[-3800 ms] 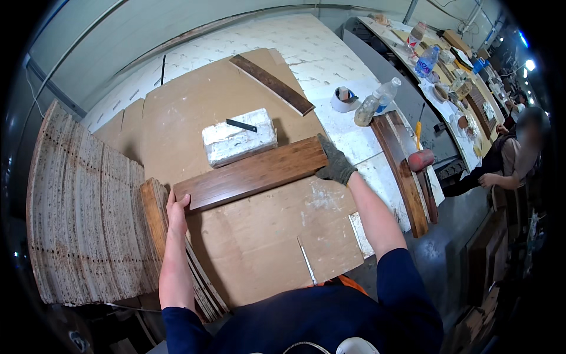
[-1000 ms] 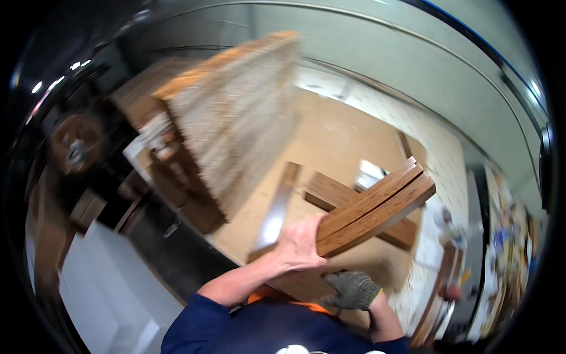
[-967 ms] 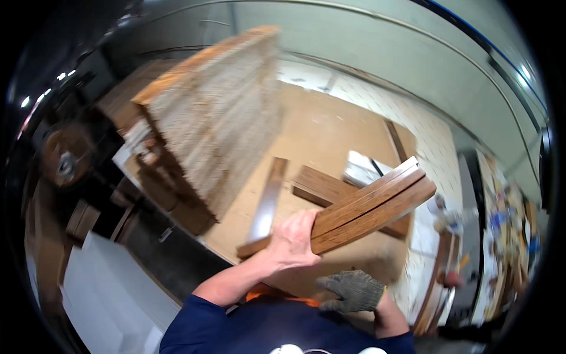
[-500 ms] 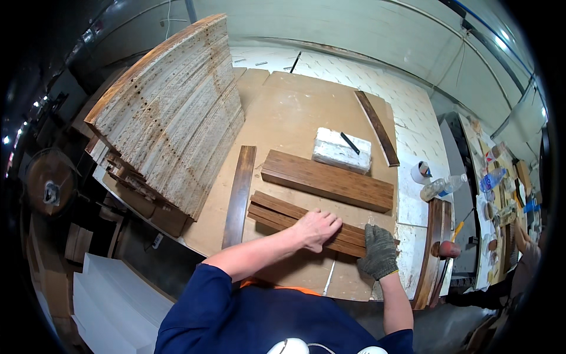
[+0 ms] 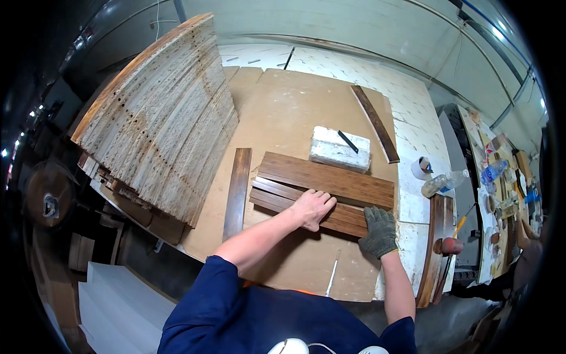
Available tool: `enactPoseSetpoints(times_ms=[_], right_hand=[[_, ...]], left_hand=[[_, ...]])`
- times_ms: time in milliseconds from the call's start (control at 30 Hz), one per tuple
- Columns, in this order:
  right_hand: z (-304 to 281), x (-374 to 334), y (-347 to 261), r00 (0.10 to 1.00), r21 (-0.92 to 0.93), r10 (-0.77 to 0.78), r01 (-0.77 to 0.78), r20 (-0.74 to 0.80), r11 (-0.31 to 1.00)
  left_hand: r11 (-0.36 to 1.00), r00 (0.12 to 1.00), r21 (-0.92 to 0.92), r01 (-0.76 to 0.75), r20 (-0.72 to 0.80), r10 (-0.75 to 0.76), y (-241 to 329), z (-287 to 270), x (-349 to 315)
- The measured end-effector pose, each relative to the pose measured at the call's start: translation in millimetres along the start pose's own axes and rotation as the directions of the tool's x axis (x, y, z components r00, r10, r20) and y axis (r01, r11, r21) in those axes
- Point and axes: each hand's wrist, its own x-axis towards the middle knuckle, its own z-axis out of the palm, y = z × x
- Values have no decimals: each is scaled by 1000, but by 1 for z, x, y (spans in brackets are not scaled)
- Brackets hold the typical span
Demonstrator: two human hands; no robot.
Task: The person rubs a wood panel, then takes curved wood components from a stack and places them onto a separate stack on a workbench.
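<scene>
Several narrow brown wooden strips lie side by side in front of me as a loose bundle. My bare left hand is closed over their middle, fingers curled across the far edge. At their right end, my right hand wears a grey knit glove and grips the ends, its fingertips partly hidden. The bundle's far side lies against, or very near, a wider block of brown boards. Behind that block sits a white wrapped brick-shaped block with a small dark flat piece on top.
Cardboard covers the table. A dark strip lies left, another far right. Tall stacked panels stand left. On the right are a white cup, plastic bottle, boards and a red-headed mallet.
Both hands have moved the strip bundle away from me, closing most of the gap to the wider boards. Those boards' far edge has hardly shifted.
</scene>
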Motion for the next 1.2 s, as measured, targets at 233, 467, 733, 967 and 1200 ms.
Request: enactPoseSetpoints(times_ms=[233, 467, 733, 967, 1200], right_hand=[[60, -17, 17, 925, 13, 17, -13, -379, 1000], [86, -46, 46, 750, 491, 538, -327, -384, 807], [93, -15, 87, 897, 709, 382, -119, -224, 695], [83, -11, 87, 933, 723, 331, -132, -141, 678], [88, -13, 90, 929, 707, 365, -220, -58, 672]], left_hand=[[999, 927, -40, 30, -374, -43, 13, -6, -34], [748, 597, -346, 566, -454, -661, -32, -20, -124], [280, 617, -939, 198, -102, -780, -66, 13, -136], [98, 571, -912, 400, 164, -805, -80, 11, -134], [132, 547, -914, 384, 110, -830, -72, 7, -126]])
